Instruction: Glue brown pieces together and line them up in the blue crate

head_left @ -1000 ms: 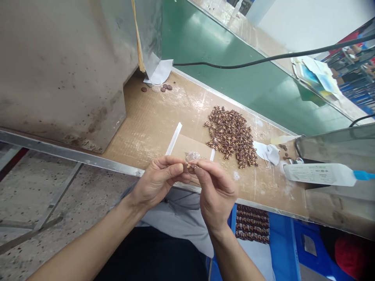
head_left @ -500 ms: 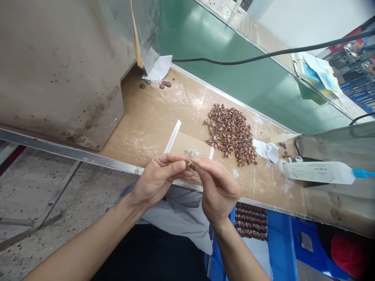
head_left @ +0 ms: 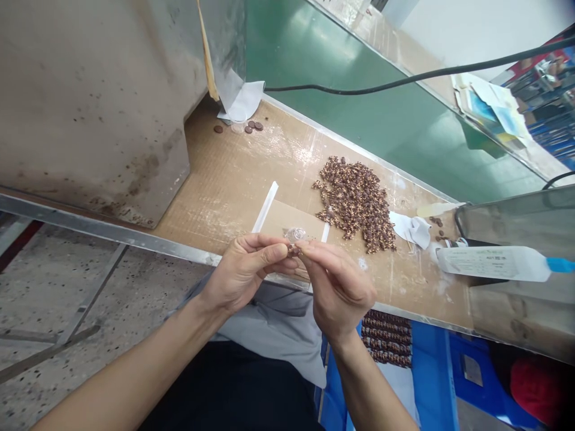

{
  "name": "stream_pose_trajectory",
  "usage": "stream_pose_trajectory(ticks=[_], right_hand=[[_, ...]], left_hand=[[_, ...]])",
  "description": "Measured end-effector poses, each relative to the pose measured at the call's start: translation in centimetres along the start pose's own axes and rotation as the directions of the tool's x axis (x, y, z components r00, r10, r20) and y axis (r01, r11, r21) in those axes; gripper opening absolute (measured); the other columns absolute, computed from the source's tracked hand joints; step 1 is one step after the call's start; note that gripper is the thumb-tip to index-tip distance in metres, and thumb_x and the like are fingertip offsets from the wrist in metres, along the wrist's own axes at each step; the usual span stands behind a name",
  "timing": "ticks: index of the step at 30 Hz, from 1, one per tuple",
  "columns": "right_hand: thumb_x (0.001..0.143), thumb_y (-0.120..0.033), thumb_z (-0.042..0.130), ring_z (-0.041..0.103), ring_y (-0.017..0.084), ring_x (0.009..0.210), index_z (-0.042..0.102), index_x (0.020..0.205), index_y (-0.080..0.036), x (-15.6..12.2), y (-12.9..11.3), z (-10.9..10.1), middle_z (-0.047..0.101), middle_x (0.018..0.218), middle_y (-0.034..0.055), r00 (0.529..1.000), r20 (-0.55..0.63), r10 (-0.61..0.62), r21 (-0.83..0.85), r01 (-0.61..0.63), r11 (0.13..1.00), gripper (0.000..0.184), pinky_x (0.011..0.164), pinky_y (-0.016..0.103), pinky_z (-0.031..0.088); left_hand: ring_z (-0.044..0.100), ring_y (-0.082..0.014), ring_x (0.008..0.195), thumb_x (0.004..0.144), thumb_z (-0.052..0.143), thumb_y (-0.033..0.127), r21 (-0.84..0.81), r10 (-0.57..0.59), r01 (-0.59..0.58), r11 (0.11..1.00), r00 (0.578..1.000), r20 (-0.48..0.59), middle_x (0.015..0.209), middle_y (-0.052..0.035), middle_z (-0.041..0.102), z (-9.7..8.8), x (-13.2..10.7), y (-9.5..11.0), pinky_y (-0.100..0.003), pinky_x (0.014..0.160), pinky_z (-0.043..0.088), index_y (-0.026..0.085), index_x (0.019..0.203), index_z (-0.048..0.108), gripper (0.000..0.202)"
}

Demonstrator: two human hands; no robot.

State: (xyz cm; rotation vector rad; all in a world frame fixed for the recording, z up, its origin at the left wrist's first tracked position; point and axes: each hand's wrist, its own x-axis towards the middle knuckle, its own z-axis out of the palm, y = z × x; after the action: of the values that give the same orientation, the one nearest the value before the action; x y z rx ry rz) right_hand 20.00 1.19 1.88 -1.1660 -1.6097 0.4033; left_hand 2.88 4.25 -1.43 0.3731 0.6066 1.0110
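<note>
My left hand (head_left: 242,266) and my right hand (head_left: 341,284) meet over the front edge of the workbench (head_left: 211,209). Between their fingertips is one small brown part with gold-coloured metal prongs (head_left: 293,251), pinched from both sides. Fingers cover much of it, so its exact kind cannot be made out. Just beyond the fingertips a small clear round plastic piece (head_left: 296,233) lies on a cardboard patch with white tape strips (head_left: 266,206) beside it. To the right of that patch spreads a heap of similar brown-and-gold parts (head_left: 354,203).
A white plastic bottle with a blue tip (head_left: 494,263) lies at the right by a metal housing. Brown discs (head_left: 256,126) sit near the large metal box (head_left: 99,108) at left. Below the bench, a blue crate (head_left: 431,365) holds rows of parts (head_left: 386,338). A black cable (head_left: 359,91) crosses behind.
Both hands keep the same pinch on the small part. My right hand has shifted very slightly to the right, and the camera view has tilted a little.
</note>
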Motion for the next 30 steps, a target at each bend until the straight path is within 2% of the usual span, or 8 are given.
stream_pose_trajectory(ticks=[9,16,20,22,24,27,30], right_hand=[[0.100,-0.001,0.080,0.086,0.024,0.107,0.084,0.132,-0.037,-0.4,0.4,0.2,0.087,0.121,0.0011,0.995,-0.031,-0.096,-0.030,0.095,0.995,0.048,0.096,0.042,0.074],[0.103,-0.006,0.078,0.086,0.024,0.107,0.085,0.128,-0.037,-0.4,0.3,0.1,0.088,0.118,0.0005,0.999,-0.032,-0.024,0.004,0.024,1.000,0.040,0.097,0.043,0.074],[0.104,-0.009,0.078,0.085,0.024,0.108,0.086,0.125,-0.035,-0.5,-0.2,-0.5,0.088,0.117,0.0016,1.000,-0.027,0.006,-0.008,-0.006,1.000,0.035,0.098,0.045,0.073],[0.104,-0.009,0.079,0.085,0.025,0.107,0.086,0.123,-0.035,-0.5,-0.1,-1.6,0.088,0.115,0.0020,0.999,-0.045,0.019,-0.028,-0.020,0.999,0.033,0.098,0.045,0.072],[0.104,-0.011,0.079,0.085,0.025,0.106,0.087,0.122,-0.033,-0.6,0.8,-3.6,0.088,0.113,0.0026,0.992,-0.119,0.047,-0.083,-0.057,0.995,0.030,0.098,0.045,0.071],[0.105,-0.018,0.079,0.084,0.025,0.104,0.088,0.118,-0.029,-1.2,3.2,-7.2,0.088,0.111,0.0043,0.971,-0.228,0.076,-0.270,-0.137,0.953,0.019,0.098,0.044,0.070],[0.109,-0.023,0.074,0.083,0.024,0.105,0.088,0.116,-0.026,-2.3,5.9,-9.5,0.088,0.111,0.0062,0.982,-0.161,0.103,-0.419,-0.163,0.893,0.016,0.099,0.042,0.068]], left_hand=[[0.085,-0.0175,0.073,0.080,0.105,0.030,0.016,-0.005,0.006,1.000,1.000,-0.030,0.083,-0.0079,0.088,0.3,0.0,-0.1,-0.023,0.078,0.072,0.015,0.091,0.092,0.023],[0.086,-0.0191,0.075,0.084,0.102,0.024,0.037,0.017,-0.016,0.999,0.999,-0.029,0.088,-0.0089,0.089,0.4,0.0,-0.1,-0.026,0.080,0.072,0.015,0.095,0.090,0.019],[0.088,-0.0217,0.081,0.089,0.099,0.028,0.094,0.007,-0.008,0.996,1.000,0.013,0.091,-0.0109,0.090,0.2,0.0,-0.1,-0.028,0.083,0.073,0.015,0.103,0.090,0.021],[0.088,-0.0225,0.084,0.091,0.098,0.033,0.104,-0.001,-0.002,0.995,1.000,0.031,0.100,-0.0131,0.091,-0.1,0.0,0.0,-0.028,0.083,0.073,0.015,0.109,0.090,0.027],[0.089,-0.0235,0.087,0.094,0.094,0.040,0.117,-0.006,0.001,0.993,0.999,0.043,0.107,-0.0153,0.090,-0.4,-0.1,0.1,-0.027,0.084,0.073,0.014,0.114,0.089,0.033],[0.088,-0.0237,0.086,0.098,0.090,0.044,0.149,-0.008,0.000,0.989,0.999,0.053,0.105,-0.0153,0.090,-0.7,-0.1,0.3,-0.027,0.083,0.073,0.014,0.113,0.089,0.034],[0.088,-0.0231,0.084,0.099,0.088,0.044,0.170,-0.016,0.006,0.985,0.998,0.055,0.102,-0.0136,0.089,-0.7,0.0,0.4,-0.026,0.082,0.073,0.015,0.109,0.089,0.032]])
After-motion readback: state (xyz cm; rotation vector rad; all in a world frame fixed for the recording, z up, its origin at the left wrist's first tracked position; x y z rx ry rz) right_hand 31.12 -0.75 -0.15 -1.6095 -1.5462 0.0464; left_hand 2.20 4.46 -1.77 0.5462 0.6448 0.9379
